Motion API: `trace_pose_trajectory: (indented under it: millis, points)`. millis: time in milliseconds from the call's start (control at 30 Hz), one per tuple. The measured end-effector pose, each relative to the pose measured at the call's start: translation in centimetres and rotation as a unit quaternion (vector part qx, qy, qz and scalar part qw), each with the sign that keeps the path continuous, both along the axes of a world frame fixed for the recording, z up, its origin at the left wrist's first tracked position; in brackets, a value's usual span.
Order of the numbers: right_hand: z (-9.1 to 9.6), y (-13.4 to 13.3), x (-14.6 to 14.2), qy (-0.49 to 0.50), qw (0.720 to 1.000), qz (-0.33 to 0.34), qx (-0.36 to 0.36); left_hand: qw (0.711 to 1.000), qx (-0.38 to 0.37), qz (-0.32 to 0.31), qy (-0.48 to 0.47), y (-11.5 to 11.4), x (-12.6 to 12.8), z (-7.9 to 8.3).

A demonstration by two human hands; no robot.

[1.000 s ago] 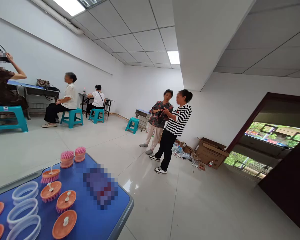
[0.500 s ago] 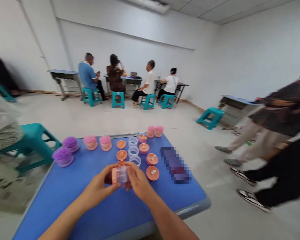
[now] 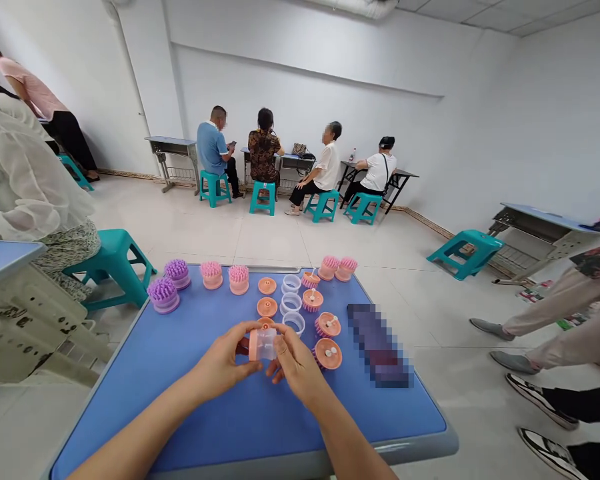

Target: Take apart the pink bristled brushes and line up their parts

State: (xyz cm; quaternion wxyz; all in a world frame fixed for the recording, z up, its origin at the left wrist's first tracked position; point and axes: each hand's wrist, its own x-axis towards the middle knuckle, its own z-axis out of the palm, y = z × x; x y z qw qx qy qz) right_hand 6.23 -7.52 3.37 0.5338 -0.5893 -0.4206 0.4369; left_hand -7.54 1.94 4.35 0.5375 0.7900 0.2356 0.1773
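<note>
Both my left hand [image 3: 224, 365] and my right hand [image 3: 294, 363] grip a plastic piece [image 3: 263, 345], a salmon-orange base with a clear ring on it, above the blue table top [image 3: 240, 427]. Around them lie flat orange discs [image 3: 267, 307], clear plastic rings [image 3: 291, 303] and orange brush heads with pink bristles [image 3: 328, 353]. Pink brushes [image 3: 225, 276] and purple brushes [image 3: 163, 295] stand along the far edge. A pixelated, blurred object [image 3: 379, 345] lies to the right. My hands partly hide one orange disc.
Several people sit on teal stools [image 3: 263, 198] along the far wall. A seated person in a white blouse [image 3: 25, 180] is close on the left, and the legs of two standing people [image 3: 555, 347] are on the right. A spare teal stool [image 3: 467, 250] stands near the right wall.
The view has swung left from the doorway side onto the table. My hands, unseen at first, came in holding the piece. The two standing people have moved off toward the right edge.
</note>
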Motion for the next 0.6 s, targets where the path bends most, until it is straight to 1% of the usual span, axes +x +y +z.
trace_pose_trajectory:
  millis: [133, 200, 267, 333, 400, 433, 500, 600]
  points:
    - [-0.1, 0.0, 0.2, 0.018, 1.0, -0.001, -0.006, 1.0, 0.011, -0.021, -0.008, 0.1, 0.0, 0.0]
    - [0.0, 0.0, 0.2, 0.027, 1.0, -0.002, 0.007, 0.999, 0.007, -0.032, -0.005, 0.2, -0.1, 0.2]
    - [0.2, -0.2, 0.3, 0.019, 0.999, 0.011, 0.044, 0.999, 0.0, -0.036, 0.015, 0.2, -0.3, 0.5]
    - [0.6, -0.5, 0.4, -0.003, 0.995, 0.031, 0.1, 0.999, -0.022, -0.037, 0.023, 0.3, -0.4, 0.6]
    - [0.8, -0.8, 0.6, -0.022, 0.988, 0.045, 0.148, 0.998, -0.059, -0.037, 0.002, 0.5, -0.5, 0.6]
    - [0.9, -0.9, 0.6, -0.024, 0.986, 0.052, 0.159, 0.996, -0.078, -0.033, -0.013, 0.6, -0.5, 0.6]
    - [0.9, -1.0, 0.7, -0.014, 0.987, 0.066, 0.148, 0.995, -0.099, -0.019, -0.026, 0.8, -0.5, 0.5]
    - [0.5, -0.8, 0.8, 0.01, 0.994, 0.063, 0.091, 0.995, -0.098, -0.007, -0.025, 0.9, -0.6, 0.5]
